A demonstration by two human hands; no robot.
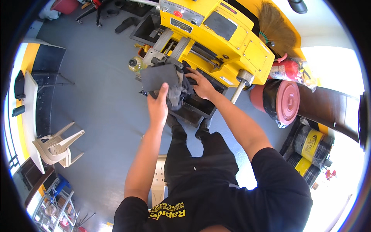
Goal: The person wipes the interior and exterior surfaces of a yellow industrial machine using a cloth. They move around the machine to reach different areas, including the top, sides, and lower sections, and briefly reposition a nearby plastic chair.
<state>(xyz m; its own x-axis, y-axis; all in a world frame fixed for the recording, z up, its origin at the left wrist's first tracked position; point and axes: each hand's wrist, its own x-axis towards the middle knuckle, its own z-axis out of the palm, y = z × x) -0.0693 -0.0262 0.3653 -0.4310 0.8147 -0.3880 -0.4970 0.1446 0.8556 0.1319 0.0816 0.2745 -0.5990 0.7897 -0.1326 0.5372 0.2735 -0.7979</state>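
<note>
Currently at the yellow machine [216,38]: both hands on sheet and cloth

The person's left hand [157,106] holds a dark grey sheet [156,78], thumb pressed flat on its upper face; the other fingers are hidden beneath, so their exact grip cannot be told. The sheet is at the near left end of the machine, against a bunched grey cloth [177,96] on its right. The right hand [201,86] sits at the cloth's right side, fingers bent and slightly spread; whether they pinch anything cannot be told. A black tray [192,116] lies below. Just left of the sheet: a bottle [135,66] of yellowish liquid. Right of the machine: a pink lidded bin [288,102]. Well apart, left: a beige plastic chair [54,150].
</note>
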